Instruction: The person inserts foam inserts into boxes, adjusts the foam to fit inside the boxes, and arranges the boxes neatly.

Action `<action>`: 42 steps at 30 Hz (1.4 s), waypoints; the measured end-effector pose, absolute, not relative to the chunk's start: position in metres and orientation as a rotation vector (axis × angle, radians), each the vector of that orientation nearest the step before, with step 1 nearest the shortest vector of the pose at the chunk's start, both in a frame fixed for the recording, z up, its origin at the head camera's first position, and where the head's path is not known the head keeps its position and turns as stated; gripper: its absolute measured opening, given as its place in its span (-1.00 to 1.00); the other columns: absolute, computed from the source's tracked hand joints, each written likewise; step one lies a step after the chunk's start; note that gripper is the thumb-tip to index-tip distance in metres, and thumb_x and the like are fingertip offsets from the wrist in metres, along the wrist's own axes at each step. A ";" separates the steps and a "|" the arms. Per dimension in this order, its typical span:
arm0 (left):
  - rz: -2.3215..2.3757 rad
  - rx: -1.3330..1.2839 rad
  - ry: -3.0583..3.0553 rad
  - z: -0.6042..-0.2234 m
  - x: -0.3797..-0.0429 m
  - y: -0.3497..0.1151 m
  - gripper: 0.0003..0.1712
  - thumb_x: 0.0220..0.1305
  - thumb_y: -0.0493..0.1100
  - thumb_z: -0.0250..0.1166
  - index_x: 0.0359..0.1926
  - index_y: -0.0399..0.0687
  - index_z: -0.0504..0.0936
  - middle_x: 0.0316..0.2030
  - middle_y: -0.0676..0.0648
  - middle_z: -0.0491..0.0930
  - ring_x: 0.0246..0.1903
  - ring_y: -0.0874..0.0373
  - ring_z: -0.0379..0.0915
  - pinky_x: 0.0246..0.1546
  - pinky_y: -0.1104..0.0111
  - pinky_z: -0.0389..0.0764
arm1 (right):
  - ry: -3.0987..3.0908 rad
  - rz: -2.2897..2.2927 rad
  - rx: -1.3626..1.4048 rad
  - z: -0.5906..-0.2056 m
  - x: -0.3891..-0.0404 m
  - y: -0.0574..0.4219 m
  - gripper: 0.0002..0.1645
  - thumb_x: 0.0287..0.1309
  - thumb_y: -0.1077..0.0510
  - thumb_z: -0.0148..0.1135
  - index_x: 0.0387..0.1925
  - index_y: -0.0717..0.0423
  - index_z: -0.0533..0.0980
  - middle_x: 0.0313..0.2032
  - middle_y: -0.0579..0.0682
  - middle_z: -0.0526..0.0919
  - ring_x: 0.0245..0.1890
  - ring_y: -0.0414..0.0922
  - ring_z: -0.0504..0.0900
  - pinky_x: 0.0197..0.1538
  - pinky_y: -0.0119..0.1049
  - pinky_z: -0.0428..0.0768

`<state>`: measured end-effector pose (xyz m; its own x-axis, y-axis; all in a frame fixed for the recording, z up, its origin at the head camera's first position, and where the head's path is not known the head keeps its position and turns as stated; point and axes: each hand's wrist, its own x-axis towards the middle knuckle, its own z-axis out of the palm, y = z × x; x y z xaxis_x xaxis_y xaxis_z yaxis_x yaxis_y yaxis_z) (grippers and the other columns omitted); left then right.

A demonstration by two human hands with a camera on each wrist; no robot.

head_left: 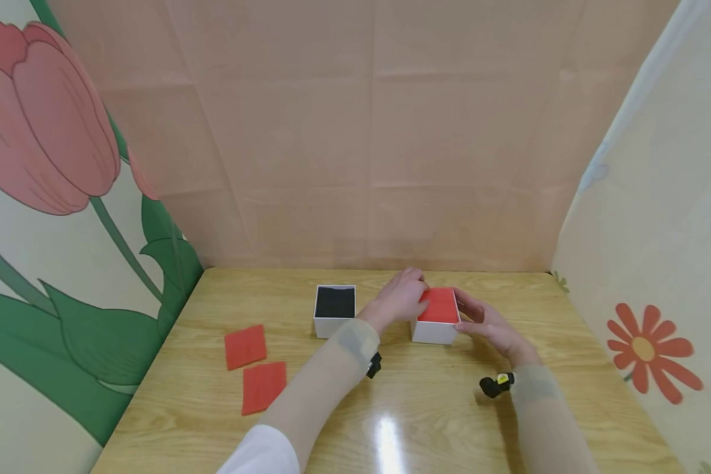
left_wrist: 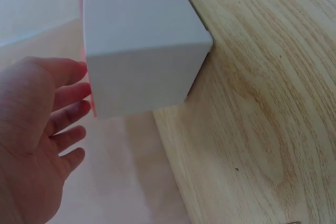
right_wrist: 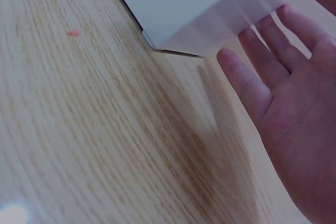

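A white open-topped box [head_left: 434, 332] stands on the table, its top covered by a thin red square sheet [head_left: 440, 306], fabric or paper. My left hand [head_left: 398, 297] reaches over the box's left edge. Its thumb touches the red sheet, and the other fingers extend toward the far side, loosely bent in the left wrist view. On the opposite side my right hand [head_left: 490, 327] holds the box, thumb at the near right corner and fingers along the right wall. In the right wrist view those fingers [right_wrist: 257, 90] lie against the white wall.
Left of the hands stands a second white box [head_left: 330, 327] with a black sheet [head_left: 335, 303] in it. Two red squares, one farther back [head_left: 245, 347] and one nearer [head_left: 264, 388], lie on the wooden table [head_left: 426, 415] at left. Printed cloth walls enclose the table.
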<state>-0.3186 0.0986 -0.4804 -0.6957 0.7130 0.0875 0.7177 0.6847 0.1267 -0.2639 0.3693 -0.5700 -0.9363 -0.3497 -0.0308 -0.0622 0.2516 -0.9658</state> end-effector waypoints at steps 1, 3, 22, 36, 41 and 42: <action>-0.229 -1.212 -2.857 -0.480 -0.319 0.099 -0.60 0.57 0.08 0.27 0.25 0.05 0.76 0.19 0.04 0.52 0.20 0.16 0.37 0.34 0.33 0.42 | 2.278 -1.756 -0.373 -0.570 -0.264 0.369 0.09 0.39 0.10 0.39 0.75 -0.12 0.00 0.70 0.04 0.00 0.67 0.25 -0.05 0.55 0.41 -0.02; -0.201 -1.217 -2.859 -0.480 -0.319 0.098 -0.60 0.57 0.08 0.27 0.24 0.05 0.76 0.19 0.04 0.51 0.19 0.16 0.35 0.33 0.34 0.42 | 2.275 -1.763 -0.373 -0.570 -0.264 0.369 0.10 0.39 0.10 0.39 0.75 -0.10 -0.01 0.70 0.04 0.01 0.67 0.25 -0.05 0.55 0.41 -0.03; -0.177 -1.246 -2.766 -0.482 -0.315 0.111 -0.67 0.54 0.04 0.30 0.18 0.12 0.80 0.03 0.12 0.66 0.04 0.23 0.48 0.19 0.40 0.52 | 2.269 -1.775 -0.394 -0.567 -0.257 0.357 0.11 0.41 0.14 0.38 0.75 0.03 -0.06 0.70 0.04 0.00 0.67 0.25 -0.06 0.56 0.39 -0.05; -0.094 -1.269 -2.796 -0.489 -0.315 0.111 -0.87 0.51 -0.07 0.33 -0.09 0.14 0.81 -0.24 0.13 0.63 -0.21 0.23 0.47 -0.14 0.37 0.56 | 2.219 -1.830 -0.408 -0.568 -0.256 0.341 0.10 0.42 0.13 0.37 0.75 0.01 -0.05 0.70 -0.01 0.02 0.67 0.22 -0.06 0.57 0.40 -0.08; -0.067 -1.253 -2.807 -0.489 -0.313 0.112 -0.89 0.51 -0.07 0.34 -0.09 0.13 0.79 -0.24 0.13 0.64 -0.17 0.22 0.47 -0.09 0.36 0.56 | 2.212 -1.834 -0.414 -0.567 -0.256 0.340 0.10 0.43 0.13 0.36 0.75 0.01 -0.07 0.70 -0.01 0.01 0.67 0.21 -0.07 0.57 0.41 -0.08; -0.060 -1.249 -2.807 -0.488 -0.313 0.112 -0.89 0.51 -0.06 0.34 -0.11 0.12 0.79 -0.24 0.13 0.64 -0.17 0.22 0.47 -0.08 0.37 0.56 | 2.213 -1.833 -0.415 -0.568 -0.256 0.340 0.10 0.43 0.13 0.36 0.75 0.02 -0.07 0.70 -0.01 0.01 0.67 0.22 -0.06 0.56 0.41 -0.08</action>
